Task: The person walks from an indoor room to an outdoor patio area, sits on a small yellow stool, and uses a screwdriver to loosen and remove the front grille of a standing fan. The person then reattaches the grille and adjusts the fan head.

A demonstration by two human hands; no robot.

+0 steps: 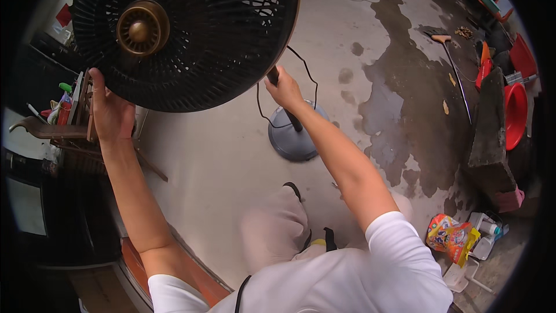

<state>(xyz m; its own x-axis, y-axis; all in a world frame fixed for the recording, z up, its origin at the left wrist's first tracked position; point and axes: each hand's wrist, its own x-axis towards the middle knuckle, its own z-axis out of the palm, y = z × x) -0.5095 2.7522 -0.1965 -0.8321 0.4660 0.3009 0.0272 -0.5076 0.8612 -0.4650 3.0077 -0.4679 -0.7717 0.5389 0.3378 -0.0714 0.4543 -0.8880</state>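
A black standing fan has its round wire guard [191,75] filling the upper left, with a bronze-coloured hub [139,30] at its middle. My left hand [113,110] is at the guard's lower left rim, thumb raised along it and the other fingers partly hidden behind it. Just below the fan head, my right hand [285,88] is wrapped round the dark pole [295,122]. The pole leads down to a round grey base [292,142] on the floor. A black cord [316,78] hangs in a loop beside the pole.
Wet patches [399,110] darken the concrete floor on the right, where a long-handled tool [457,75] lies. A dark block [489,122], a red basin [515,116] and an orange bag [447,235] line that side. A wooden chair [58,131] holding small items stands left.
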